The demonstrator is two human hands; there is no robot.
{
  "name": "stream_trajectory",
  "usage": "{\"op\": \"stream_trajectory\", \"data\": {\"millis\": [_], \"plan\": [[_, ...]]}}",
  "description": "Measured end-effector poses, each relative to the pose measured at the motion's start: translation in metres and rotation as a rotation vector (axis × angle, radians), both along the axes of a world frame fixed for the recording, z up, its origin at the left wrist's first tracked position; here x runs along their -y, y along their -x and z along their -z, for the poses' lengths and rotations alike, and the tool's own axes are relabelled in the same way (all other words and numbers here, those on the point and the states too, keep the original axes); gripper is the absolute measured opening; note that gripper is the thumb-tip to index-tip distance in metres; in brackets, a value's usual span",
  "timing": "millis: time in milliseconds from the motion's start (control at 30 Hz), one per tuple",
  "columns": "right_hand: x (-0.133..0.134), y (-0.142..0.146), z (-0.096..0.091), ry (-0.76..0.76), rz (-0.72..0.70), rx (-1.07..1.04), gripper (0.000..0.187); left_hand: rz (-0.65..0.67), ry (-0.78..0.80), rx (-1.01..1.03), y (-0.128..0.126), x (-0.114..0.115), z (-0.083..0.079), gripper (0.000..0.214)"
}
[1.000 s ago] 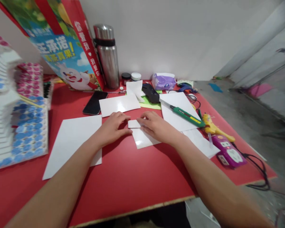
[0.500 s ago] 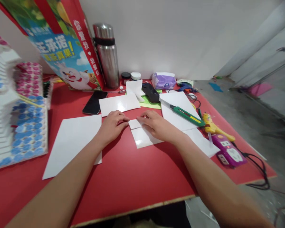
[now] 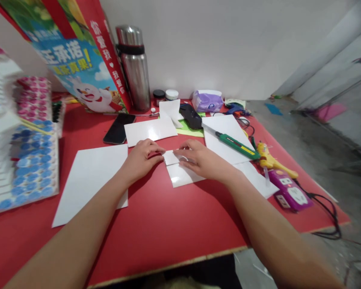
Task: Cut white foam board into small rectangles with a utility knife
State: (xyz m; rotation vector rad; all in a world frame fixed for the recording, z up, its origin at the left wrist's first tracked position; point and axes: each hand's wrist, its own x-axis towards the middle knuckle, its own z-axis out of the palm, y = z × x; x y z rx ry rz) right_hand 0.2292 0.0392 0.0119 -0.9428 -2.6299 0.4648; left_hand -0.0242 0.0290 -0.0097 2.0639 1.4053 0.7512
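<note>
A glossy white card (image 3: pixel 182 176) lies on the red table, with a narrow flap or strip (image 3: pixel 172 157) across its far side; I cannot tell if the two are one piece. My left hand (image 3: pixel 141 162) pinches the strip's left end between thumb and fingertips. From the other side, my right hand (image 3: pixel 201 158) grips the strip with bent fingers and covers the card's right part. Just beyond the hands is another white card (image 3: pixel 152 131). A larger white sheet (image 3: pixel 87 176) lies partly under my left forearm.
A green utility knife (image 3: pixel 237 145) rests on white sheets at the right, near a yellow glue gun (image 3: pixel 272 162) and a purple power socket (image 3: pixel 290 192). Behind are a phone (image 3: pixel 119 128), a steel flask (image 3: pixel 135 72) and a printed bag (image 3: pixel 84 68). Folded white-and-blue pieces (image 3: pixel 33 172) stand left.
The strip's right part now tilts up slightly, and my right fingers have shifted a little around it. The camera view has moved slightly; the other things lie as before.
</note>
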Motion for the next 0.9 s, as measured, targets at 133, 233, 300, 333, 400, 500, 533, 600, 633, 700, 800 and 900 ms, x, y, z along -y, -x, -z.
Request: {"op": "stream_trajectory", "data": {"millis": [133,233,300,333,400,500,533,600,633,700,800,900], "plan": [[-0.0021,0.0000,0.0035,-0.009,0.012,-0.012,0.027,-0.002,0.008,0.013,-0.0005,0.0009,-0.0009,0.020],[-0.0027,0.0005,0.0044,-0.021,0.010,-0.008,0.028,-0.009,0.012,0.017,-0.0007,0.0009,-0.0005,0.020],[-0.0019,0.0009,0.0037,-0.030,0.007,-0.006,0.027,-0.007,0.006,0.016,-0.0008,0.0007,0.0002,0.020],[-0.0013,0.0011,0.0032,-0.033,0.007,-0.007,0.027,-0.004,0.001,0.017,-0.0008,0.0006,0.0006,0.020],[0.0002,0.0012,0.0020,-0.037,0.010,-0.009,0.025,-0.002,-0.006,0.020,-0.0008,0.0005,0.0012,0.019],[0.0013,0.0008,0.0011,-0.038,0.021,-0.017,0.024,-0.005,-0.003,0.023,-0.0009,0.0004,0.0015,0.018],[0.0013,0.0006,0.0010,-0.036,0.023,-0.020,0.024,-0.006,-0.002,0.022,-0.0009,0.0003,0.0015,0.018],[0.0009,0.0001,0.0009,-0.028,0.021,-0.022,0.025,-0.004,-0.002,0.021,-0.0007,0.0001,0.0017,0.019],[0.0007,-0.0001,0.0008,-0.024,0.019,-0.021,0.026,-0.002,-0.002,0.020,-0.0006,0.0000,0.0017,0.019],[0.0005,-0.0002,0.0004,-0.017,0.017,-0.014,0.026,0.005,-0.001,0.019,-0.0002,-0.0001,0.0018,0.020],[0.0008,0.0001,-0.0003,-0.021,0.020,-0.006,0.026,0.011,0.002,0.021,0.0001,0.0000,0.0017,0.021],[0.0012,0.0004,-0.0005,-0.033,0.020,-0.001,0.026,0.009,-0.001,0.022,0.0001,0.0001,0.0016,0.021]]}}
